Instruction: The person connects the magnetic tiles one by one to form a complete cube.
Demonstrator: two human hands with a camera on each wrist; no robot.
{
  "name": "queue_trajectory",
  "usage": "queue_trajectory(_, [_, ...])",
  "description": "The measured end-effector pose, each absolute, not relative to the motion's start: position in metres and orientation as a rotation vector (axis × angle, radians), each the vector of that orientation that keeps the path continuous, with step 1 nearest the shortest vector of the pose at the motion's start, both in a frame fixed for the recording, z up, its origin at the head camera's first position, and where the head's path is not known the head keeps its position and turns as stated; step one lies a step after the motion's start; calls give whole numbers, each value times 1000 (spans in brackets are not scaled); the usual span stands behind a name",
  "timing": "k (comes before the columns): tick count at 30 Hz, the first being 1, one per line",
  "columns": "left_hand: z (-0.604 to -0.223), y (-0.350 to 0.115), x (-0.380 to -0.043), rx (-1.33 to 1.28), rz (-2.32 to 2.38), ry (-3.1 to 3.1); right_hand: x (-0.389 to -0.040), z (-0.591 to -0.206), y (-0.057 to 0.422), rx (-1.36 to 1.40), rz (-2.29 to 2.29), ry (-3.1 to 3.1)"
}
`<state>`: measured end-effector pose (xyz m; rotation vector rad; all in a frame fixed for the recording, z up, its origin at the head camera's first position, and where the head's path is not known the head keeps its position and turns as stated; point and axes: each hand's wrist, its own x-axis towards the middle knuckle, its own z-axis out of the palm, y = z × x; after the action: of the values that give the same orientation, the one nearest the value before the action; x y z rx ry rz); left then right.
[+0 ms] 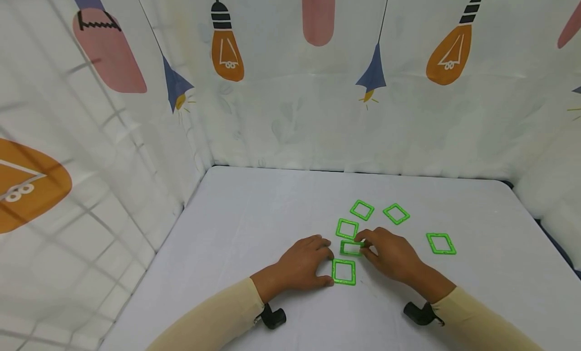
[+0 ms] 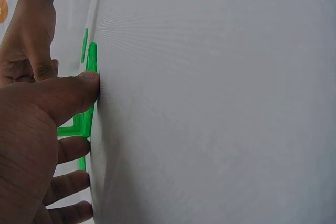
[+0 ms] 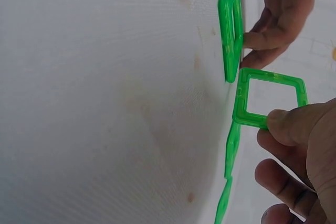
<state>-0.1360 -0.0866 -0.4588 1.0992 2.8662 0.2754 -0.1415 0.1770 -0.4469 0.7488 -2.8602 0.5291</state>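
My right hand (image 1: 392, 255) pinches a green square frame tile (image 3: 273, 76) between thumb and fingers; it stands raised from the tabletop. Just nearer to me, another green square tile (image 1: 344, 261) lies on the table. My left hand (image 1: 304, 264) touches that tile's left side, thumb at the near corner and fingertips at the far one, its fingers loosely bent. Beyond the raised tile lies a further green square tile (image 1: 348, 221), close to it; whether they touch I cannot tell. The right fingers cover part of the held tile.
Two green tiles lie farther back, one diamond-turned (image 1: 366, 203) and one beside it (image 1: 403, 210). Another green tile (image 1: 437, 235) lies to the right. The white table (image 1: 254, 205) meets printed cloth walls (image 1: 281, 119) at its back and left.
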Motion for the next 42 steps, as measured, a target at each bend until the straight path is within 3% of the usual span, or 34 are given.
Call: queue_trajectory(42, [-455,-85,-135,1073,266,2874,-138,-447,164,785,538,-2896])
